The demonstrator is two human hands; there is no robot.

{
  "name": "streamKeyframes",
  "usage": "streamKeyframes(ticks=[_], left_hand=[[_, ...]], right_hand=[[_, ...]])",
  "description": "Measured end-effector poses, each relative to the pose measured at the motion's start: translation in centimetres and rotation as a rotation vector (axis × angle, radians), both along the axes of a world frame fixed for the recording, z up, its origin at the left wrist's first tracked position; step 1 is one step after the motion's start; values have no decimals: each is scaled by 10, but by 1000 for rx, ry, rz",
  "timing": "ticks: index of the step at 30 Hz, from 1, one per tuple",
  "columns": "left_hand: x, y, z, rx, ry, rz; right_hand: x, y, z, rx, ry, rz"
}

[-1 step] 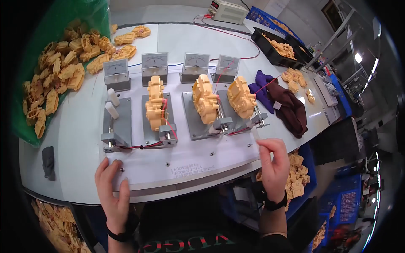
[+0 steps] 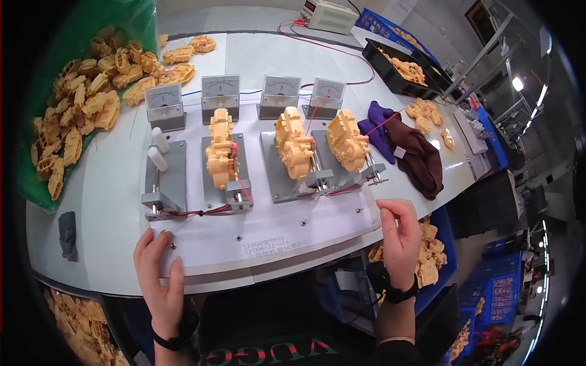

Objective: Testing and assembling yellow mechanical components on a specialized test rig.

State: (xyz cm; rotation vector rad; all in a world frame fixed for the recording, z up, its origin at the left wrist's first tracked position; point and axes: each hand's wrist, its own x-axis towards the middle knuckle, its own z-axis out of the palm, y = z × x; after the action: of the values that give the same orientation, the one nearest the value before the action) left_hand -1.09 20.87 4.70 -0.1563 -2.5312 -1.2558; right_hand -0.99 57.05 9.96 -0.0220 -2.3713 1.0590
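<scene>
A white base board (image 2: 201, 250) carries several grey fixtures. Three of them hold yellow plastic gearbox housings (image 2: 221, 149), (image 2: 295, 146), (image 2: 348, 141), upright, with red wires. The leftmost fixture (image 2: 173, 177) has two white pegs (image 2: 157, 158) and no housing. Behind them stand analog panel meters (image 2: 221, 91). My left hand (image 2: 160, 277) rests at the board's front left corner, holding nothing, thumb apart from the fingers. Just off the front right corner is my right hand (image 2: 401, 247), loosely curled, thumb and forefinger apart, with nothing visible between them.
At left, yellow housings spill from a green bag (image 2: 36, 152) near a dark cloth (image 2: 68, 235). Purple and brown cloths (image 2: 421, 165) lie right of the board. A black bin (image 2: 397, 70) and a power supply (image 2: 329, 17) stand at the back; a blue crate (image 2: 448, 256) sits below right.
The board and its fixtures sit slightly farther left in the picture. The right hand is a little farther from the board's corner; the left hand stays at its corner.
</scene>
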Motion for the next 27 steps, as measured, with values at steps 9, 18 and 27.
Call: streamKeyframes(ticks=[9, 18, 27], left_hand=[[-4, 10, -13, 82, -28, 13], [-8, -8, 3, -86, -54, -106], [-22, 4, 10, -141, 45, -74]], right_hand=[[4, 42, -25, 7, -239, 79], [-7, 35, -49, 27, -135, 130], [-18, 34, -61, -183, -40, 178]])
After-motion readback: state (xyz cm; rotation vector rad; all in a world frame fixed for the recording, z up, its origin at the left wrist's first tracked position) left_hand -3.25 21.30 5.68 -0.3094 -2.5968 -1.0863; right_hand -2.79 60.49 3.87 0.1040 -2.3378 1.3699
